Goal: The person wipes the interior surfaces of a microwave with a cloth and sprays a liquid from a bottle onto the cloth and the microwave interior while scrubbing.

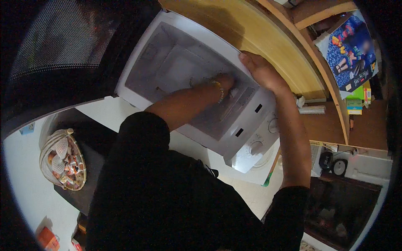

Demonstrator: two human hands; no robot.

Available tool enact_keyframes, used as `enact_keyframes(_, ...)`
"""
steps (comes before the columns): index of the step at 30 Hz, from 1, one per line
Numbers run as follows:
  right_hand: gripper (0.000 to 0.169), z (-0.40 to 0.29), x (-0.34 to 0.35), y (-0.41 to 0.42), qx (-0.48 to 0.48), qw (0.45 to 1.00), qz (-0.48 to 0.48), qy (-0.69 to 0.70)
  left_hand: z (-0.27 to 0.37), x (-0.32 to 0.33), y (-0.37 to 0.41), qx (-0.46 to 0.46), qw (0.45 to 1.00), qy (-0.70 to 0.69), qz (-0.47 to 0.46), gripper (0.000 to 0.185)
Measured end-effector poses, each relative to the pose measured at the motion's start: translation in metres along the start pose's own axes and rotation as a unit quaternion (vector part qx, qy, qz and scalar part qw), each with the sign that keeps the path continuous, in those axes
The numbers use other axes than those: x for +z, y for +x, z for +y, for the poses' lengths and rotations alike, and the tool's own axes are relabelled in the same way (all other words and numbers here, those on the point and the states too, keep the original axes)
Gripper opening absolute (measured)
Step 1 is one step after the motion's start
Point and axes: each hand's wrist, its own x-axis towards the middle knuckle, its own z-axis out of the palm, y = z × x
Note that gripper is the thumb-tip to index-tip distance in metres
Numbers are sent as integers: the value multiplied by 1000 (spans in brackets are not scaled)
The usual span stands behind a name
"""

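Note:
A white microwave oven [194, 131] is before me with its door [103, 78] swung out to the left, its mesh window showing. My left hand [226, 81], a beaded bracelet at the wrist, reaches inside the cavity [179, 66] near the wall beside the control panel. Its fingers are blurred and mostly hidden, and a small pale patch shows by them; whether it is a held cloth I cannot tell. My right hand [262, 69] grips the oven's outer edge, with the far fingers hidden behind the casing. Two knobs, one the lower knob [256, 148], are on the panel.
A wooden panel [270, 40] stands close behind the oven. Shelves [329, 122] at right hold a picture-covered booklet [351, 53] and small boxes. At left, a woven basket [67, 163] with packets and foam-net-wrapped items sits on a dark surface. A green-tipped stick [268, 178] lies below the panel.

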Motion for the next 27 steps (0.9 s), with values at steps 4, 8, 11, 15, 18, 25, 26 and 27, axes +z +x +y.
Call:
enact_keyframes(4,45,-8,10,15,-34,999,-33,22,-25,35,15,-195,892,-385,133,24)
enact_keyframes(8,45,-3,3,10,-25,999,-17,14,10,-4,-7,-49,995,64,56,33)
enact_keyframes(11,44,-9,3,3,-12,1000,-3,16,21,-14,-6,-29,989,146,-25,39)
enact_keyframes(15,46,-8,0,4,-13,1000,-12,17,14,-28,-11,-65,989,134,-1,37)
enact_keyframes(18,47,-9,0,7,-29,999,-20,17,-2,-28,-13,-44,995,91,-13,32)
enact_keyframes(25,52,2,3,7,0,999,-30,16,58,-73,-50,-178,684,-700,103,22)
enact_keyframes(26,54,0,-2,2,-33,998,-49,28,80,-95,-68,-182,699,-684,104,23)
enact_keyframes(27,54,1,-3,-1,-25,999,-24,26,92,-107,-76,-183,714,-668,105,26)
